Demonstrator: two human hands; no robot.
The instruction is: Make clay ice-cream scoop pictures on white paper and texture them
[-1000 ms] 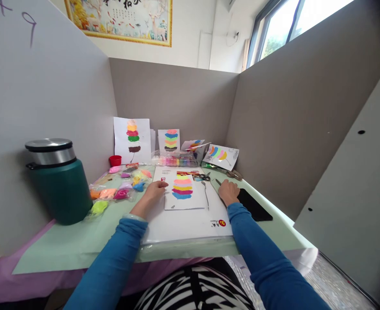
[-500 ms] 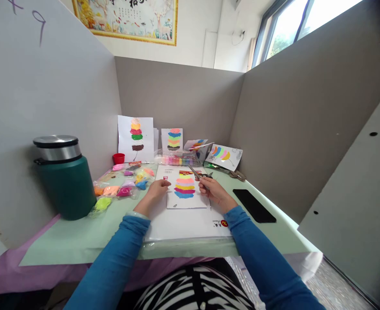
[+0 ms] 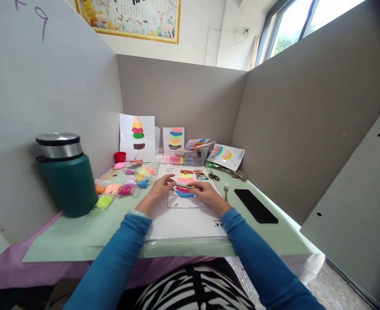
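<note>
Right hand [image 3: 206,193] had its fingers closed on a slim tool [image 3: 183,186] just over the striped drawing [image 3: 185,194]. Left hand [image 3: 159,190] had curled fingers at its 9 o'clock end, couldn't tell if gripping. Fork [image 3: 226,189] lay at the drawing's 3 o'clock, scissors [image 3: 214,176] around 2.

Hands [image 3: 208,194] at both ends of slim tool [image 3: 183,186], over striped picture [image 3: 185,194]; fork [image 3: 226,188] near black slab [image 3: 256,206].

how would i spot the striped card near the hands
On the green tabletop, find the large white sheet. The card lies on it, partly under the left hand, right hand and the thin tool between them. Unlike the other striped cards, propped at the back, it lies flat.
</note>
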